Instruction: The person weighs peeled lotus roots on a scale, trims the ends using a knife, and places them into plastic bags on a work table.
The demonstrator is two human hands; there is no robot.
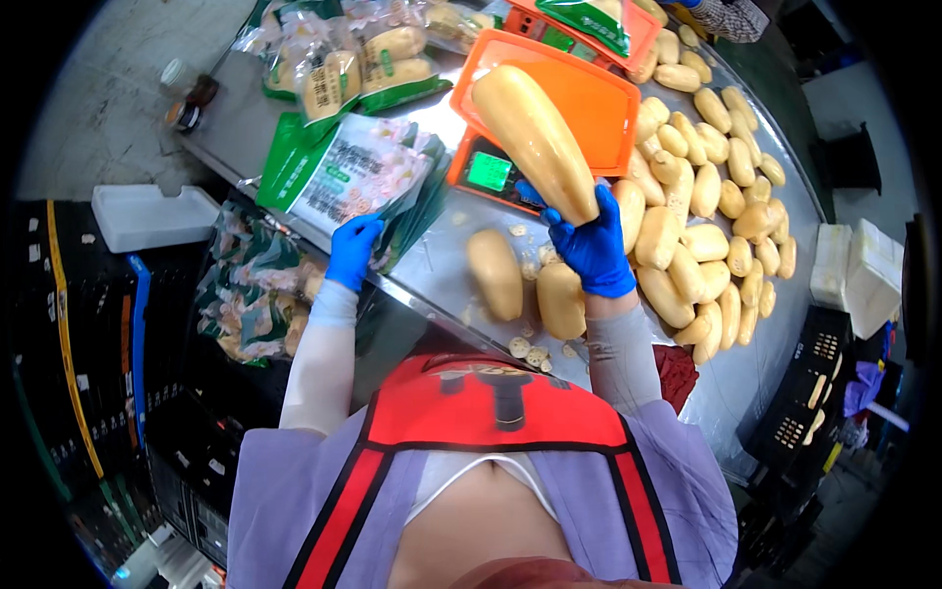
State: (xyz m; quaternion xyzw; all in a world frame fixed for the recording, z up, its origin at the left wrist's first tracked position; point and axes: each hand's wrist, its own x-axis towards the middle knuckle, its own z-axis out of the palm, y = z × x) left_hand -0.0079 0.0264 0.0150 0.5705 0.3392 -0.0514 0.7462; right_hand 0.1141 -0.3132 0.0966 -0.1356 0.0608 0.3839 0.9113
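My right hand (596, 250), in a blue glove, grips the lower end of a long pale lotus root (530, 133) held over an orange tray (599, 98) on a scale with a lit green display (489, 171). My left hand (351, 250), also gloved, has its fingers closed at the near edge of a stack of flat printed green-and-white bags (343, 167). Two loose roots (496, 275) and small cut slices (522, 348) lie below the scale on the steel table (432, 294).
Many roots (706, 245) cover the table's right side. Filled bags (324, 83) are at the back; more (245, 285) sit low at left, near black crates (78, 344) and a white tray (152, 216). Foam boxes (863, 275) stand at right. Another person's sleeve (726, 15) shows at top right.
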